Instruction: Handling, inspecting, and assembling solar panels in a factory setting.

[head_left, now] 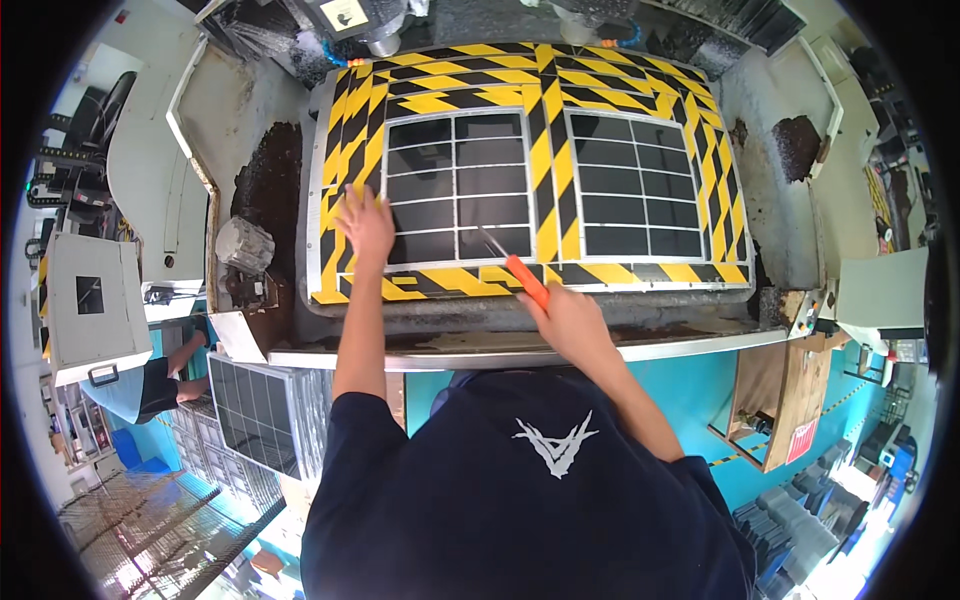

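My left hand (366, 228) lies with its fingers spread on the yellow-and-black striped tape (352, 150), beside the left edge of a dark panel. Closed in my right hand (575, 325) is an orange-handled tool (527, 281) with a thin metal shaft, like a screwdriver. Its tip points up and left over the lower right of the left dark panel (420, 215); whether it touches cannot be told. A second dark panel (610, 210) sits to the right. White lines divide both panels into rectangles, and striped tape frames them on one flat bed.
A metal ledge (450, 359) runs along the near side of the machine. Nozzle-like fittings (385, 40) hang over the far edge. A round grey motor-like part (244, 246) stands at left. Another person (150, 385) and a stack of gridded panels (255, 415) are at lower left.
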A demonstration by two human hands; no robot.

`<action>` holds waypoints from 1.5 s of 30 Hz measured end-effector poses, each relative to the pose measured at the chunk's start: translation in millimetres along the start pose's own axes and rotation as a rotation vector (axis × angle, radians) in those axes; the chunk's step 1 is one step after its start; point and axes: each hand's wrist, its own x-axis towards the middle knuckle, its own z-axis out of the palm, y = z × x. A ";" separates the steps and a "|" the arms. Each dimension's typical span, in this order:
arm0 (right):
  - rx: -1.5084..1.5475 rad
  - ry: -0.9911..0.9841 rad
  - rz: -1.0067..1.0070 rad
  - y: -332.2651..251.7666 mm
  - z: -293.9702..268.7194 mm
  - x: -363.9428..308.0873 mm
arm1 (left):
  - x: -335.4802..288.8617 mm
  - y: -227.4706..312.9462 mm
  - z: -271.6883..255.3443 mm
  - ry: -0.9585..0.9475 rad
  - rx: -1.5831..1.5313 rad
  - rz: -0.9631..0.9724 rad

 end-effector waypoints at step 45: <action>0.223 0.235 0.624 135.4 -94.4 -145.8 | -93.0 341.2 20.6 -0.146 -0.503 0.912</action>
